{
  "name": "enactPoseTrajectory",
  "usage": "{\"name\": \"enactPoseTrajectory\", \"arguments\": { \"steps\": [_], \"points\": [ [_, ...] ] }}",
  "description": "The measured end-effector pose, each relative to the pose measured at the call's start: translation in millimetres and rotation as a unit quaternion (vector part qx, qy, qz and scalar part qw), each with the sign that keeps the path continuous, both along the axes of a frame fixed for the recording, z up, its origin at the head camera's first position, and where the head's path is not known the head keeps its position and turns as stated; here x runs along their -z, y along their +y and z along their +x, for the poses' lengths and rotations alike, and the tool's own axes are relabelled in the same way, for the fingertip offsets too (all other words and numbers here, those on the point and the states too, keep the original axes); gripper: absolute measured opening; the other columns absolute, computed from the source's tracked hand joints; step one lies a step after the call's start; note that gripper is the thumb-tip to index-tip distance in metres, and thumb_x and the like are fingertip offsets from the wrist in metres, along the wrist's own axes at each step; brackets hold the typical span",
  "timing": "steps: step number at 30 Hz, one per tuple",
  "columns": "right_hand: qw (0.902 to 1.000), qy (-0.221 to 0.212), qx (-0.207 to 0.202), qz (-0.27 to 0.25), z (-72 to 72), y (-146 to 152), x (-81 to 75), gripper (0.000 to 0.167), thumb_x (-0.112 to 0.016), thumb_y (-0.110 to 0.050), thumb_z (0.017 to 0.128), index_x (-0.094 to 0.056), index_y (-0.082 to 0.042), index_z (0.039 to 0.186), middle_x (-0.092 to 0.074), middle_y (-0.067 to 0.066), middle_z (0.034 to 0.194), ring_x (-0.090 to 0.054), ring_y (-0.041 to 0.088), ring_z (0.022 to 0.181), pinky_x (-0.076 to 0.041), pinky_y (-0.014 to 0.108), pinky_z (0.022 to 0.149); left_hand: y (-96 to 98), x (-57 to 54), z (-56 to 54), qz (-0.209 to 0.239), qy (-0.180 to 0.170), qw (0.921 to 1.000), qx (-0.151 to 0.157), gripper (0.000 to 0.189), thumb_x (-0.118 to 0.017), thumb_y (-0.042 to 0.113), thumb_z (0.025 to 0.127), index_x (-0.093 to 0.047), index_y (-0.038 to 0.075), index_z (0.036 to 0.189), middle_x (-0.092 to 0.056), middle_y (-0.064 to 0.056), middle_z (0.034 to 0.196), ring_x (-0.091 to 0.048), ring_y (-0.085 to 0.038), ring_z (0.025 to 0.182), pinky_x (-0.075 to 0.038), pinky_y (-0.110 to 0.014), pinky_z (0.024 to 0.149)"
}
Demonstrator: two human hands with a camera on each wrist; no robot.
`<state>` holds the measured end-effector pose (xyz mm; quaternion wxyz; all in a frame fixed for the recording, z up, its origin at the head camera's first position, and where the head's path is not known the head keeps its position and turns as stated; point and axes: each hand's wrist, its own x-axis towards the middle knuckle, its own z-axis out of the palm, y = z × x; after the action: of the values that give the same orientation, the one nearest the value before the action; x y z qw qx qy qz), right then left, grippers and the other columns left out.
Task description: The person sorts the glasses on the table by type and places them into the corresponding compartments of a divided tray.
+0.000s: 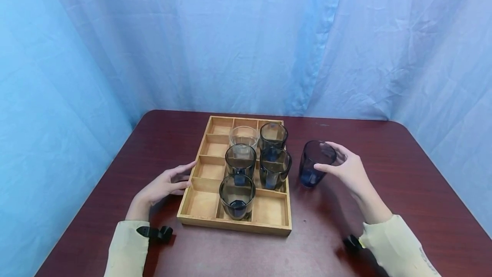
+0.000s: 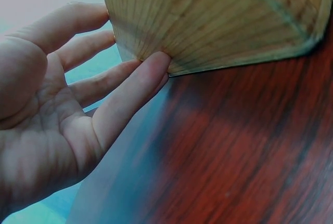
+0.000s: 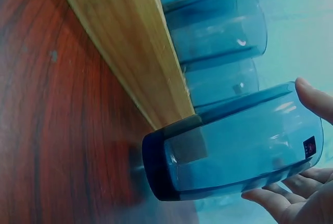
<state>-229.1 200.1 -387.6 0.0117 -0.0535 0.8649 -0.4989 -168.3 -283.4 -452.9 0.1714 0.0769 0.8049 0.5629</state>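
Note:
My right hand (image 1: 349,172) holds a dark blue-tinted drinking glass (image 1: 313,170) near its rim, thumb on one side and fingers on the other. The glass is slightly tilted, its thick base (image 3: 158,167) close over the table right of a wooden divided box (image 1: 234,224). A small dark label (image 3: 309,147) shows near its rim. On the box's left side, my left hand (image 1: 169,185) rests its extended fingertips and thumb against the outer wall (image 2: 208,21). Inside the box stand a clear glass (image 1: 244,135) and several dark tinted glasses (image 1: 237,198), in the middle and right columns.
The box sits on a dark red-brown table (image 1: 246,255) with rounded far corners. Its left-column compartments (image 1: 210,168) show bare wood, as does the front right compartment (image 1: 270,208). Pale blue curtains (image 1: 238,46) hang behind and at both sides.

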Motion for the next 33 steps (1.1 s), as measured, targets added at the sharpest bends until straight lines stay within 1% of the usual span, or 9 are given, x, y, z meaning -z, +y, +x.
{"name": "enactPoseTrajectory", "arguments": {
  "steps": [2, 3, 7, 11, 13, 17, 21, 26, 33],
  "points": [
    [1.0, 0.007, -0.005, 0.0, 3.5, -1.3, -2.2, 0.074, -0.081, -0.028, 0.079, -0.047, -0.012, 0.143, -0.057, 0.004, 0.137, -0.049, -0.001, 0.123, -0.039, 0.003, 0.092, -0.1, -0.1, 0.3, 0.0, 0.001, 1.0, 0.0, 0.07, -0.062, 0.021, 0.095, -0.026, 0.015, 0.155, -0.025, -0.029, 0.155, -0.045, -0.048, 0.131, -0.057, -0.043, 0.09],
    [0.9999, 0.008, -0.007, 0.0, 5.4, -2.0, -3.8, 0.073, -0.081, -0.028, 0.079, -0.047, -0.012, 0.143, -0.057, 0.003, 0.137, -0.049, -0.001, 0.123, -0.039, 0.002, 0.091, -0.1, -0.1, 0.3, 0.001, 0.001, 1.0, 0.0, 0.07, -0.062, 0.021, 0.095, -0.026, 0.015, 0.155, -0.025, -0.029, 0.155, -0.045, -0.048, 0.131, -0.057, -0.043, 0.09],
    [0.9999, 0.007, -0.013, 0.003, 13.4, -3.8, -11.0, 0.074, -0.081, -0.027, 0.079, -0.047, -0.015, 0.143, -0.058, -0.003, 0.135, -0.049, 0.001, 0.121, -0.04, 0.004, 0.088, 0.3, -0.6, 0.3, 0.003, 0.001, 1.0, 0.001, 0.069, -0.062, 0.02, 0.095, -0.026, 0.015, 0.155, -0.025, -0.029, 0.155, -0.044, -0.048, 0.131, -0.057, -0.043, 0.089],
    [0.9995, 0.017, -0.025, -0.007, 21.0, -4.7, -15.0, 0.072, -0.082, -0.024, 0.078, -0.049, -0.015, 0.142, -0.06, -0.016, 0.127, -0.05, -0.008, 0.112, -0.042, 0.006, 0.086, 0.7, -1.2, 0.5, 0.005, 0.0, 1.0, 0.001, 0.069, -0.061, 0.019, 0.096, -0.026, 0.014, 0.155, -0.025, -0.029, 0.156, -0.044, -0.048, 0.131, -0.057, -0.043, 0.09],
    [0.9992, 0.025, -0.032, -0.007, 24.6, -5.4, -16.7, 0.071, -0.082, -0.024, 0.078, -0.05, -0.015, 0.141, -0.06, -0.019, 0.124, -0.052, -0.009, 0.11, -0.043, 0.007, 0.085, 0.7, -1.3, 0.6, 0.006, 0.0, 1.0, 0.002, 0.069, -0.061, 0.018, 0.096, -0.026, 0.014, 0.155, -0.025, -0.029, 0.156, -0.044, -0.049, 0.131, -0.056, -0.043, 0.09],
    [0.9979, 0.04, -0.051, -0.01, 31.5, -6.2, -20.0, 0.068, -0.082, -0.022, 0.078, -0.052, -0.015, 0.139, -0.061, -0.021, 0.122, -0.055, -0.01, 0.108, -0.045, 0.008, 0.082, 0.3, -1.0, 0.1, 0.008, 0.0, 1.0, 0.003, 0.068, -0.061, 0.018, 0.096, -0.026, 0.013, 0.155, -0.024, -0.029, 0.156, -0.044, -0.049, 0.132, -0.057, -0.043, 0.09],
    [0.9955, 0.048, -0.075, -0.034, 38.2, -6.6, -24.1, 0.067, -0.081, -0.015, 0.078, -0.052, -0.012, 0.138, -0.063, -0.02, 0.121, -0.058, -0.009, 0.108, -0.049, 0.01, 0.079, 0.1, -0.4, -0.4, 0.007, -0.001, 1.0, 0.001, 0.069, -0.061, 0.018, 0.096, -0.026, 0.014, 0.154, -0.025, -0.028, 0.156, -0.044, -0.048, 0.132, -0.057, -0.043, 0.089],
    [0.9924, 0.047, -0.1, -0.054, 46.5, -8.1, -31.7, 0.067, -0.08, -0.009, 0.078, -0.052, -0.011, 0.138, -0.064, -0.018, 0.122, -0.062, -0.004, 0.106, -0.051, 0.013, 0.077, 0.1, 0.2, -0.3, -0.001, -0.001, 1.0, -0.006, 0.069, -0.062, 0.02, 0.095, -0.028, 0.015, 0.154, -0.025, -0.028, 0.156, -0.044, -0.048, 0.131, -0.057, -0.043, 0.088],
    [0.9891, 0.047, -0.127, -0.058, 58.0, -11.8, -40.8, 0.069, -0.08, -0.006, 0.077, -0.051, -0.012, 0.139, -0.063, -0.017, 0.124, -0.064, 0.0, 0.103, -0.053, 0.015, 0.077, 0.5, 0.9, -0.6, -0.005, -0.004, 0.9999, -0.009, 0.07, -0.063, 0.022, 0.094, -0.028, 0.016, 0.154, -0.025, -0.027, 0.156, -0.044, -0.047, 0.132, -0.057, -0.044, 0.089]
  ]
}}
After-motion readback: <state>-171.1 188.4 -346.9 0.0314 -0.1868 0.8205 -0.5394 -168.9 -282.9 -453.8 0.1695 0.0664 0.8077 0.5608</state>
